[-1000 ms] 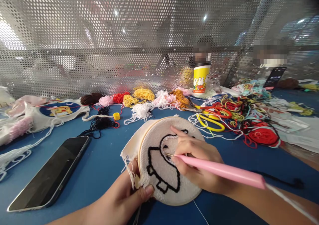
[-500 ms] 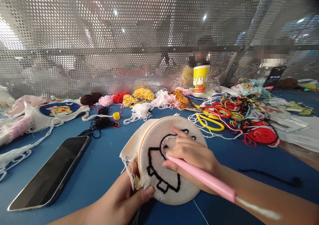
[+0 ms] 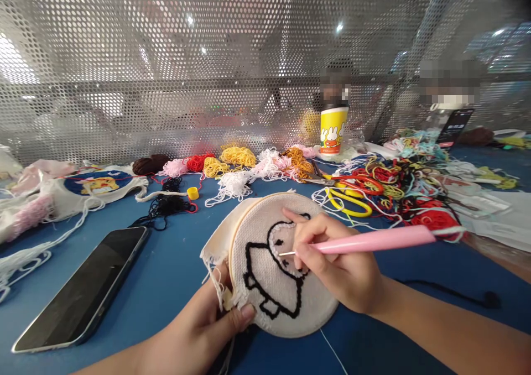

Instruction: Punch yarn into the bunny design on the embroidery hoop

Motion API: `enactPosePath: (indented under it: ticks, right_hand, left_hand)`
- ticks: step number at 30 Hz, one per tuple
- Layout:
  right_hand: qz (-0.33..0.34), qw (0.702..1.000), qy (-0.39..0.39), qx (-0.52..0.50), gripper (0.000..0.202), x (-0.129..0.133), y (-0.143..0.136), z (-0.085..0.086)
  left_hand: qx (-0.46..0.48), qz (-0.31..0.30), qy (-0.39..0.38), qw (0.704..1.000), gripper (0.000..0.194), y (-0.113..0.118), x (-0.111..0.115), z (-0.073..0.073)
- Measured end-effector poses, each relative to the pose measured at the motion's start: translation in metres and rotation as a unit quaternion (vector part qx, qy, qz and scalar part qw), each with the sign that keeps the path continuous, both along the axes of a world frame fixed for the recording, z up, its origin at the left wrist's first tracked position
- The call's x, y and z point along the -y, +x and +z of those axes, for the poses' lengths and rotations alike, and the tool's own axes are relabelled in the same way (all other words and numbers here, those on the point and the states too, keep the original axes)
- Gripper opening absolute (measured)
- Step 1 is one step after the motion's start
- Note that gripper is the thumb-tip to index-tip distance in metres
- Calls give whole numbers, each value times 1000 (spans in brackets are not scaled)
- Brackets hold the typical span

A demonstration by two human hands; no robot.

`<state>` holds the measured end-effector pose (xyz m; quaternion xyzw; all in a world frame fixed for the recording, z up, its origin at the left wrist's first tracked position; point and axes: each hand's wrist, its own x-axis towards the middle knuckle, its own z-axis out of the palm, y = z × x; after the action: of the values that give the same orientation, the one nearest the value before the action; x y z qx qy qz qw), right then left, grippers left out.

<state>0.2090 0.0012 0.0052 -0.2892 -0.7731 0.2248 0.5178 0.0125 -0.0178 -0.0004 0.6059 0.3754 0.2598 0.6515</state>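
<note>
pink-handled needle (image 3: 369, 240), pinched by the right hand (image 3: 344, 259), points at hooped cloth (image 3: 271, 272) (stitched in black); the left hand (image 3: 207, 319) clasps its rim (image 3: 231, 248); yarn (image 3: 238, 156) lines the far edge of the desk (image 3: 178, 264).

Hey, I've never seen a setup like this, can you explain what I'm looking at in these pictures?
There's no machine here, just a person's two bare hands, seen by a camera worn on their head, looking forward and down. The left hand holds the lower-left edge of a round hoop of pale cloth bearing a black outline. The right hand holds a pink tool, its thin tip at or just above the cloth; I can't tell which. On the blue table lie a dark phone, white yarn, black yarn and yellow-handled scissors, with a yellow cup standing farther back.
</note>
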Motion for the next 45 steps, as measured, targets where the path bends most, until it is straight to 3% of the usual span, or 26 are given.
enactPosePath:
  ticks: [6,18,28,35,40,45]
  right_hand:
    - [-6,998,-8,-67,12,-3,1,-2]
    - [-31,998,42,32,11,-3,1,-4]
    - [-90,979,109,147,14,3,-3,6]
    - [-88,982,128,106,19,-2,-3,3]
    - [-65,981,127,134,18,1,-2,4]
    - [-49,970,175,163,13,-2,-2,0]
  left_hand:
    - [7,-1,-12,1000,60,-1,0,-2]
    - [11,2,-13,1000,56,-2,-1,-5]
    - [9,-12,7,1000,56,-3,-1,-3]
    - [6,-20,-19,1000,58,-3,2,-9]
    - [6,-19,-15,1000,58,-3,2,-8]
    - [-2,-21,-12,1000,58,-2,3,-6]
